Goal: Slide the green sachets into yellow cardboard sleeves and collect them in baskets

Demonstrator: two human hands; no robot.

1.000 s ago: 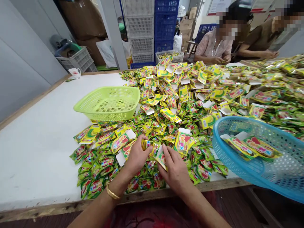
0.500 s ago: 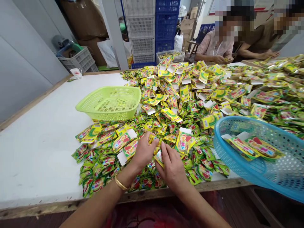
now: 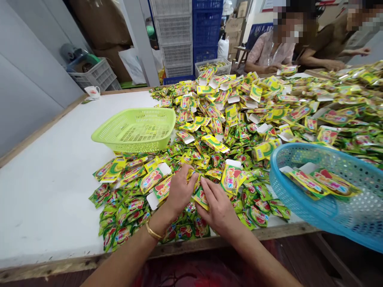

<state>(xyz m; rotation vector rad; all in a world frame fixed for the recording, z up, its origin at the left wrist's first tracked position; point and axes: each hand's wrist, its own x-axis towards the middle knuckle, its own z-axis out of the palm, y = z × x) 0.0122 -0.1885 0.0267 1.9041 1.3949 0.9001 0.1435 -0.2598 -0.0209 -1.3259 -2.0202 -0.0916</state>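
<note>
My two bare hands meet low in the middle of the view, just above a heap of small green packets [image 3: 122, 217] on a white table [image 3: 44, 191]. My left hand [image 3: 179, 193], with a gold bangle [image 3: 153, 231] at its wrist, has its thumb and fingers pinched close around a yellow packet [image 3: 196, 180]; the hand hides much of it, so I cannot tell whether it is one or several. My right hand [image 3: 220, 207] has its fingers nearly together and bent round a small fruit-printed box [image 3: 200, 197], which sits just below and beside the packet, its end towards my left hand. I cannot tell whether the packet reaches inside the box.

Just right of my right hand, a yellow box with a raised white flap [image 3: 231, 178] lies on the heap. Left of my left hand are two more boxes [image 3: 155, 179]. A lime-green basket [image 3: 134, 146] stands beyond them, and at my right a blue basket [image 3: 284, 207] holds two boxes side by side.

More boxes and packets spread across the table's far right, where two people sit. A white cup [image 3: 92, 92] stands at the far left edge, and stacked crates [image 3: 175, 40] rise behind.
</note>
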